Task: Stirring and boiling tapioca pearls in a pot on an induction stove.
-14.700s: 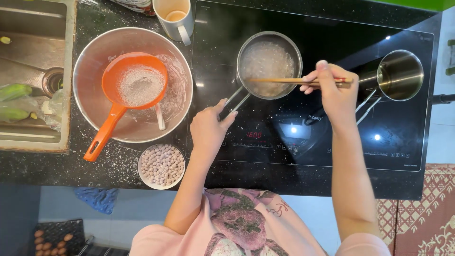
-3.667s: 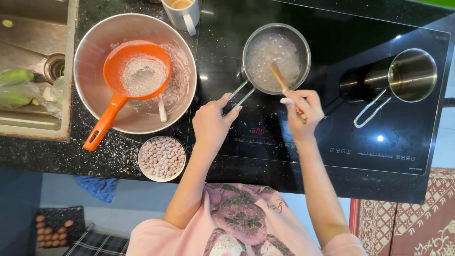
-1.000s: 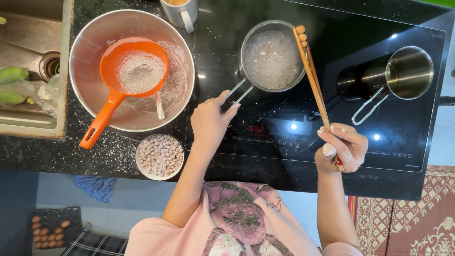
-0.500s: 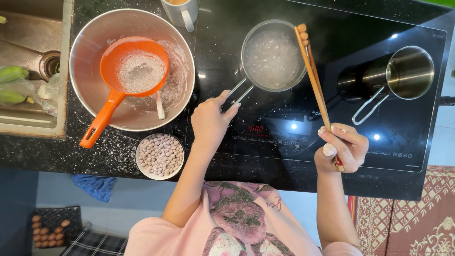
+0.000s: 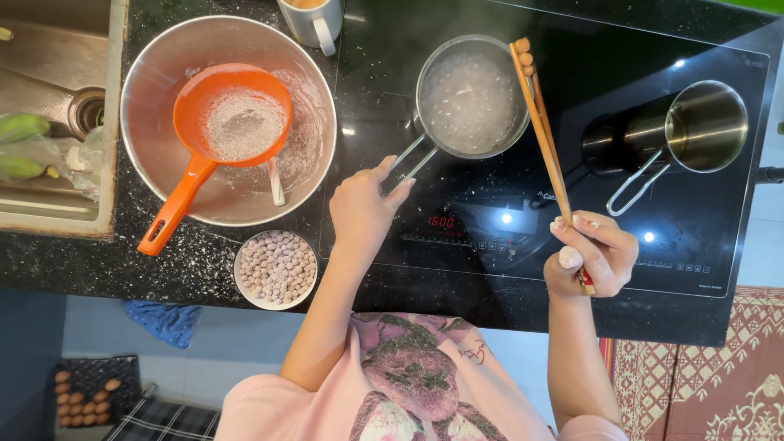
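Two hands are at work over the black cooktop [image 5: 490, 269]. The left hand [image 5: 363, 208] closes on the handle of the small saucepan [image 5: 471, 96], which sits far on the cooktop, full of cloudy, bubbling water with pale balls in it. The right hand [image 5: 590, 255] is clamped around the near end of a pair of wooden chopsticks [image 5: 543, 131]. A few seconds ago those tips were down in the pan, stirring; now they are lifted clear and angled over the pan's right rim, and the right hand has drawn back toward the near edge of the surface. So the stirring has paused while the pan is steadied. To the left, a big steel bowl [image 5: 302, 175] holds an orange sieve [image 5: 233, 122] dusted with flour. Just near it stands a little dish of round pellets [image 5: 275, 268]. A steel cup [image 5: 702, 126] lies on its side at far right.
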